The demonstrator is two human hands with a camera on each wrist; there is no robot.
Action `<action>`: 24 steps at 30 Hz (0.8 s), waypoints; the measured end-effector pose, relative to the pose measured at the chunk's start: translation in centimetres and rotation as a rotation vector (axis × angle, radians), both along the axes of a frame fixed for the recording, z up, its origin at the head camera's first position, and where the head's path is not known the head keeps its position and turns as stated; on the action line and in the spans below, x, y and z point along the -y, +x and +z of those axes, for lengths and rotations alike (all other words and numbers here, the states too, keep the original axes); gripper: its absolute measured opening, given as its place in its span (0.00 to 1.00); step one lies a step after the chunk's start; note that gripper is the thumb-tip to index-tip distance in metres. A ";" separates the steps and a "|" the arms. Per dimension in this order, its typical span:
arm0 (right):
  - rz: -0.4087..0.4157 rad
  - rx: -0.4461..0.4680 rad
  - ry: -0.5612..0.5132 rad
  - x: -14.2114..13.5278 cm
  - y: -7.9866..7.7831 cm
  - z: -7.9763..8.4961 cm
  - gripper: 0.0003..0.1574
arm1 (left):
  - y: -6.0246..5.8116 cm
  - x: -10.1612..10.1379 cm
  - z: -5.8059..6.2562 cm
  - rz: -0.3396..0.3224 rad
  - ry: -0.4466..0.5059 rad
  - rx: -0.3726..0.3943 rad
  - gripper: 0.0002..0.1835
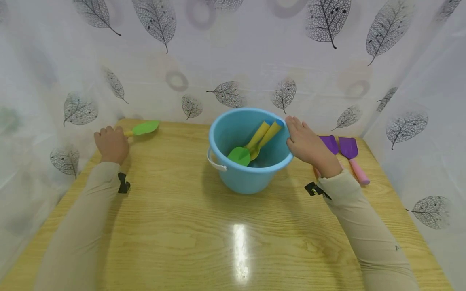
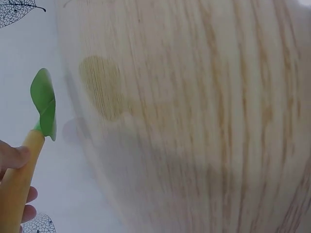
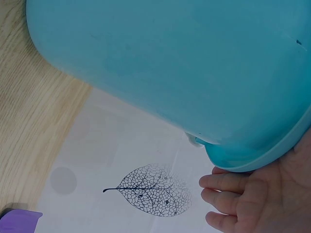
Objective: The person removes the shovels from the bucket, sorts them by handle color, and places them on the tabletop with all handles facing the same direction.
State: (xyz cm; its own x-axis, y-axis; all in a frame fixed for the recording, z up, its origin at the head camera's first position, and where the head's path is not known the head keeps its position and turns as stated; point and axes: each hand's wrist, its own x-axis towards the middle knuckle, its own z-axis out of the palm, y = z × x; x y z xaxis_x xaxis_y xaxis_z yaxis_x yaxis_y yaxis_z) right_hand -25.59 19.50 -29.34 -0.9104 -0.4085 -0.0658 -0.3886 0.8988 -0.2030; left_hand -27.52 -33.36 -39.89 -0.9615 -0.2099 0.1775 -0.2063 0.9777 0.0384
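At the far left of the table, my left hand grips the yellow handle of a toy shovel. In the left wrist view, thumb and fingers wrap round that handle, and the green blade points up, over the table's edge. A light blue bucket stands upright near the back middle. Inside it lie several toy tools with yellow handles, one with a green round blade. My right hand rests at the bucket's right rim, its fingers fairly straight; the right wrist view shows the palm against the rim.
Right of the bucket lie two purple shovels with pink handles, one partly hidden by my right forearm. The bucket's white handle hangs at its left side. A leaf-patterned curtain encloses the wooden table at the back and sides.
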 end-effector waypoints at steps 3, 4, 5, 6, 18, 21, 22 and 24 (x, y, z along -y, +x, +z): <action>0.002 0.003 -0.002 0.0 -0.1 0.0 0.40 | -0.1 0.2 -0.1 0.007 -0.010 0.025 0.16; 0.003 0.003 -0.002 0.0 -0.1 -0.1 0.40 | -0.2 0.3 -0.1 0.008 -0.008 0.026 0.16; 0.002 0.001 -0.001 0.0 0.0 -0.1 0.40 | -0.2 0.3 -0.1 0.009 -0.009 0.031 0.16; 0.002 0.000 -0.002 0.0 0.0 0.0 0.40 | -0.2 0.3 -0.1 0.011 -0.010 0.036 0.16; -0.004 0.001 -0.006 0.0 0.1 -0.1 0.41 | -0.1 0.9 -0.1 0.045 -0.005 0.102 0.17; -0.006 0.005 -0.009 0.0 0.0 -0.1 0.41 | 0.0 0.8 -0.1 0.044 -0.007 0.108 0.16; -0.006 0.004 -0.009 -0.1 0.0 -0.1 0.41 | 0.0 0.8 -0.1 0.043 -0.011 0.109 0.16; -0.006 0.005 -0.011 -0.1 0.0 -0.1 0.41 | 0.1 0.7 -0.1 0.039 -0.012 0.103 0.16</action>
